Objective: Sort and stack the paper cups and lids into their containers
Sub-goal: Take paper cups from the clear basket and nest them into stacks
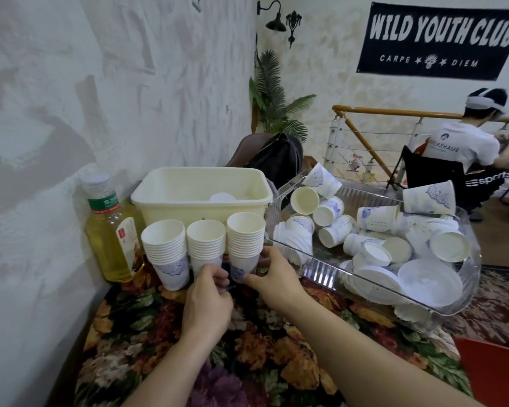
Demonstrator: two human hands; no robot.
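Three stacks of white paper cups stand on the floral tablecloth: a left stack (165,248), a middle stack (205,240) and a right stack (245,240). My left hand (209,292) curls round the base of the middle stack. My right hand (272,273) grips the base of the right stack. A clear plastic tray (321,273) to the right holds several loose cups (329,211) and white lids (429,282). Behind the stacks sits a cream plastic tub (200,183) with a lid (222,198) inside it.
A bottle of yellow drink (112,230) stands against the white wall at the left. A dark backpack (276,157) lies behind the tub. A person in a white shirt (459,142) sits at the far right by a railing. A red object (494,371) shows at the lower right.
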